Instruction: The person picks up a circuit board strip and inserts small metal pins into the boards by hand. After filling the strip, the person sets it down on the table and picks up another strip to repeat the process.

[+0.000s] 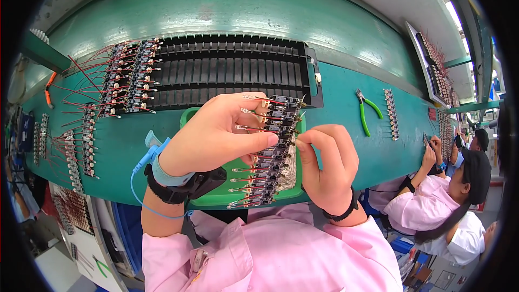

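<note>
A long strip of joined black circuit boards, with clear LEDs on red leads and small pale round parts along its left side, is tilted over a green tray. My left hand grips its upper half, thumb pressed on the board face and fingers behind. At the strip's right edge, my right hand is closed in a pinch of thumb and forefinger. Whatever lies between those fingertips is too small to make out. Beneath the strip, shiny crumpled material shows in the tray.
Behind the tray lies a slotted black rack, with wired board strips at its left end. More strips lie left. To the right are green-handled cutting pliers and another board strip. A co-worker sits further right.
</note>
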Motion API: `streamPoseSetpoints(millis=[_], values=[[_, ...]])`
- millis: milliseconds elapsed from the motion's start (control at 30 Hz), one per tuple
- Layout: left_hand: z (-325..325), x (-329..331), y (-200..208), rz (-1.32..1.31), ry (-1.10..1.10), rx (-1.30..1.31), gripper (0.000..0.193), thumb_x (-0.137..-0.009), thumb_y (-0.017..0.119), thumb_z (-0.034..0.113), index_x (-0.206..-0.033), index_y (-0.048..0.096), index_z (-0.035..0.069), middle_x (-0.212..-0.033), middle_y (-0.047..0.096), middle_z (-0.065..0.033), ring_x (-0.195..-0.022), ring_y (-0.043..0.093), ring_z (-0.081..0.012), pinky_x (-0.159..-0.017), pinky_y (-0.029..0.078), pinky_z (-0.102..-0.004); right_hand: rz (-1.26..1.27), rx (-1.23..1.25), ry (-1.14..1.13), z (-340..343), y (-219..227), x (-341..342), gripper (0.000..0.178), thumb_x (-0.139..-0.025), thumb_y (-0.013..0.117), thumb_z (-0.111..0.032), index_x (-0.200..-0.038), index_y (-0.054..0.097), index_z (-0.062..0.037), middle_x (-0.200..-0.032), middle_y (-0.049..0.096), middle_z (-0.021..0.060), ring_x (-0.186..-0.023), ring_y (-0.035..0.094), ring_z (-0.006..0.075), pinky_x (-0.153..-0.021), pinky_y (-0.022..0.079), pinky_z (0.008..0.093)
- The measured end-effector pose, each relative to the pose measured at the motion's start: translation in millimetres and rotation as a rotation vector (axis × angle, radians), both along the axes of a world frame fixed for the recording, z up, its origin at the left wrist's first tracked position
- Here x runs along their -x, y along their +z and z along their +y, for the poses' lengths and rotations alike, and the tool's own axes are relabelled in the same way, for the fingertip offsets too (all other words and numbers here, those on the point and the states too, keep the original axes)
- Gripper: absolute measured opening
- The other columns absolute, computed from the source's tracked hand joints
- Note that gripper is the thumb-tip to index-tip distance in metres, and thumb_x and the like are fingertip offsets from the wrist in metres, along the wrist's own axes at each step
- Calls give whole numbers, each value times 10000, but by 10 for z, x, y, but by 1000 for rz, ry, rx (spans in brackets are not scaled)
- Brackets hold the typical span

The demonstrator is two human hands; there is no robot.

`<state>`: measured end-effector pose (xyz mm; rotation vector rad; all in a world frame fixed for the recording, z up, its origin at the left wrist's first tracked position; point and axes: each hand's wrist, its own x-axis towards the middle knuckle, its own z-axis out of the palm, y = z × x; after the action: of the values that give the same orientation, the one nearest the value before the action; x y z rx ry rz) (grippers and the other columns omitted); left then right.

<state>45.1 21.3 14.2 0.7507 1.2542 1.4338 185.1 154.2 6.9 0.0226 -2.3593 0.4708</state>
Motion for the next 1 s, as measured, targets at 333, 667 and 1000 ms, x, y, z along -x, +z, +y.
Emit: streamPoseSetpoints(millis=[333, 667, 1000], values=[[-10, -11, 22, -37, 23, 18, 250, -782, 590, 37, -1019, 523, -7, -844, 596, -37, -707, 554, -72, -550, 505, -208, 5, 65, 13, 3, -9, -4, 200, -601, 639, 77, -766, 538, 21, -703, 526, 104, -589, 504, 237, -493, 406, 301], [-15, 4, -26, -70, -28, 8, 245, -791, 593, 51, -1021, 527, -2, -845, 598, -39, -697, 559, -79, -559, 507, -213, 12, 55, 26, 55, -30, -11, 214, -599, 616, 102, -783, 538, 27, -717, 522, 116, -601, 509, 248, -495, 410, 304], [5, -6, -23, -48, -71, 1, 240, -793, 591, 49, -1017, 519, 2, -809, 592, -27, -651, 553, -68, -532, 495, -207, 25, -60, 77, 113, -43, -29, 210, -652, 596, 110, -829, 528, 21, -751, 517, 116, -629, 512, 241, -527, 416, 297]])
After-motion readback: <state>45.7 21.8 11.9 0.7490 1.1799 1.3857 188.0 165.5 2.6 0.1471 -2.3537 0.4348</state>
